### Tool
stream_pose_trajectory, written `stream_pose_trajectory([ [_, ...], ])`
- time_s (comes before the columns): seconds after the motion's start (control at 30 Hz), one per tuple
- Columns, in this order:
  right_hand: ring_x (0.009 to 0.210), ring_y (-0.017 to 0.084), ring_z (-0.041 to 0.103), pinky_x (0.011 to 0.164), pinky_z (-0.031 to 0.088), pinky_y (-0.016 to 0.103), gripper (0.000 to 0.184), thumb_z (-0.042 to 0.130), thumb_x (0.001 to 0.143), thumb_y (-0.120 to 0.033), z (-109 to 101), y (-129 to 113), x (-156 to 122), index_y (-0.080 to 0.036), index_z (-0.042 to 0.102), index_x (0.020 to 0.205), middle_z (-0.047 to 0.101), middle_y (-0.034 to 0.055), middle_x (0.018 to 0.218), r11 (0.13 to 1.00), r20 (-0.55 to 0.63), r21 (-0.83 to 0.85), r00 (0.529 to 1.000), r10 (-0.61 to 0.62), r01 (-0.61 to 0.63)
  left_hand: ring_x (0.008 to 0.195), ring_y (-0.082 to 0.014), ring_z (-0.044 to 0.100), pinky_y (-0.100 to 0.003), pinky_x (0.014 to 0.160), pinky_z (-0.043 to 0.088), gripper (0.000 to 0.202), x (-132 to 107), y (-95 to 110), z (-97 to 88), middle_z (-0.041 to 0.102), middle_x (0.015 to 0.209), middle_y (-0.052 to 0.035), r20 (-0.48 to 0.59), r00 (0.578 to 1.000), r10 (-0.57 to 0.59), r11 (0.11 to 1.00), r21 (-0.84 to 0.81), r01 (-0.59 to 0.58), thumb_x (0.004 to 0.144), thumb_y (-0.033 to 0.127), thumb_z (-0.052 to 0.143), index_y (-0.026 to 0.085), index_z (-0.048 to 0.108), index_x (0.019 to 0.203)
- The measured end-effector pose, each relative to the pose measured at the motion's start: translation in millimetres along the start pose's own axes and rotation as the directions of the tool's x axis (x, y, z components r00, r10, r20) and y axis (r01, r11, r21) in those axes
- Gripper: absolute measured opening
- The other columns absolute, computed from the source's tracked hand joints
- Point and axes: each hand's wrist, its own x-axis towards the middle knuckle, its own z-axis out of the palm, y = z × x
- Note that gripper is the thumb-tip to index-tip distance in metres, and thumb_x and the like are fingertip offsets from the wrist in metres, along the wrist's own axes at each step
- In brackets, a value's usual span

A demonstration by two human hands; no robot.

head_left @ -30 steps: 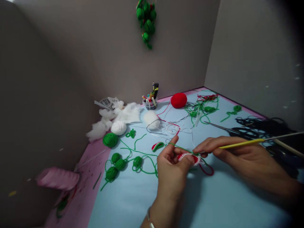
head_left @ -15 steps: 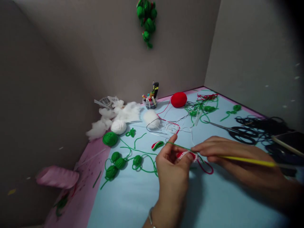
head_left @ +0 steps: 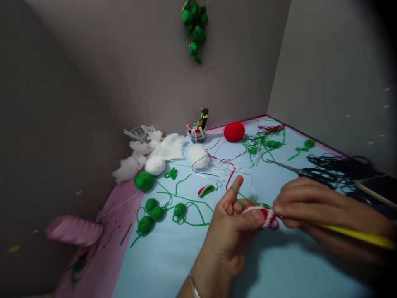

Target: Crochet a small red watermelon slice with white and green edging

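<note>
My left hand (head_left: 231, 236) pinches a small red-and-white crochet piece (head_left: 260, 216) between thumb and fingers, with green yarn (head_left: 245, 198) running over its raised index finger. My right hand (head_left: 322, 211) grips a yellow crochet hook (head_left: 356, 236), whose tip is hidden behind the fingers at the piece's edge. Red yarn trails down from the piece. Just left of my hands lies a small crocheted watermelon slice (head_left: 206, 190).
A red yarn ball (head_left: 234, 131), white stuffing (head_left: 164, 149), green crochet balls (head_left: 151, 215) and tangled yarn lie on the blue mat (head_left: 173, 265). Black-handled scissors (head_left: 319, 174) lie at right, a cup of pens (head_left: 196, 134) stands at the back, and grey walls enclose the corner.
Both hands have moved right and slightly down, carrying the crochet piece with them. The yellow hook now slants down to the right, and the piece sits closer to my right fingers.
</note>
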Motion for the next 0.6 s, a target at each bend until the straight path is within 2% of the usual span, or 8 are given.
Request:
stream_pose_trajectory([
  [0.07,0.073,0.022,0.068,0.065,0.057,0.035,0.013,0.074,0.084,-0.037,1.0,-0.9,2.7,-0.043,0.079,0.095,0.073,0.0014,0.076,0.994,-0.063,0.086,0.996,0.071,-0.065,0.054,-0.0064,0.055,-0.019,0.061,0.042,0.112,0.5,2.3,-0.9,0.062,0.061,0.0061,-0.008,0.997,0.072,0.996,0.049,-0.072,0.05,0.006,0.09,0.011,0.041,0.15],
  [0.2,0.076,0.02,0.067,0.071,0.057,0.03,0.002,0.076,0.082,-0.037,2.3,-0.6,9.8,-0.037,0.078,0.08,0.071,0.0005,0.076,0.962,-0.058,0.191,0.976,0.211,-0.196,0.058,-0.0075,0.057,-0.019,0.062,0.042,0.108,2.1,3.9,-2.7,0.063,0.063,0.0056,-0.027,0.992,0.123,0.984,0.137,-0.118,0.051,0.009,0.09,0.009,0.044,0.148],
  [0.27,0.074,0.018,0.066,0.069,0.057,0.028,0.012,0.077,0.08,-0.042,4.2,-1.5,12.9,-0.033,0.077,0.072,0.071,0.0011,0.072,0.915,-0.043,0.275,0.947,0.317,-0.294,0.058,-0.0078,0.056,-0.02,0.062,0.042,0.104,3.1,3.0,-3.3,0.063,0.064,0.0054,-0.04,0.988,0.146,0.974,0.178,-0.136,0.051,0.011,0.089,0.009,0.048,0.146],
  [0.33,0.068,0.017,0.065,0.062,0.057,0.026,0.02,0.081,0.073,-0.048,8.8,-3.7,14.4,-0.029,0.078,0.067,0.07,0.0025,0.069,0.796,-0.017,0.422,0.875,0.484,-0.433,0.058,-0.0077,0.054,-0.022,0.062,0.042,0.093,4.1,1.1,-2.7,0.062,0.067,0.0045,-0.048,0.981,0.187,0.959,0.226,-0.172,0.052,0.014,0.089,0.009,0.056,0.14],
  [0.4,0.062,0.016,0.062,0.051,0.054,0.024,0.025,0.087,0.063,-0.05,15.5,-6.8,14.1,-0.027,0.08,0.068,0.071,0.0038,0.07,0.627,0.045,0.552,0.771,0.635,-0.549,0.06,-0.008,0.054,-0.023,0.063,0.042,0.077,5.0,-1.8,-1.0,0.062,0.068,0.0036,-0.065,0.974,0.218,0.939,0.285,-0.191,0.053,0.015,0.089,0.011,0.068,0.127],
  [0.47,0.061,0.015,0.061,0.046,0.051,0.023,0.027,0.09,0.057,-0.048,22.4,-9.9,12.8,-0.027,0.081,0.071,0.072,0.0045,0.073,0.525,0.098,0.599,0.706,0.702,-0.605,0.062,-0.009,0.054,-0.024,0.065,0.043,0.061,5.8,-5.4,1.2,0.063,0.069,0.0022,-0.099,0.962,0.254,0.916,0.344,-0.207,0.053,0.014,0.088,0.013,0.076,0.113],
  [0.53,0.062,0.015,0.061,0.046,0.05,0.022,0.025,0.09,0.057,-0.046,27.0,-12.1,11.8,-0.026,0.081,0.069,0.071,0.0045,0.075,0.538,0.104,0.581,0.711,0.695,-0.611,0.064,-0.0106,0.055,-0.025,0.067,0.045,0.047,6.5,-8.4,2.5,0.066,0.071,-0.0001,-0.144,0.94,0.309,0.892,0.387,-0.235,0.055,0.016,0.087,0.014,0.08,0.101],
  [0.6,0.061,0.014,0.061,0.046,0.05,0.022,0.024,0.088,0.061,-0.047,27.9,-12.5,11.6,-0.026,0.081,0.068,0.07,0.0042,0.073,0.597,0.089,0.542,0.747,0.659,-0.591,0.066,-0.0121,0.057,-0.027,0.07,0.048,0.041,6.9,-9.3,2.4,0.068,0.074,-0.002,-0.174,0.924,0.342,0.879,0.405,-0.249,0.057,0.017,0.085,0.013,0.081,0.097],
])
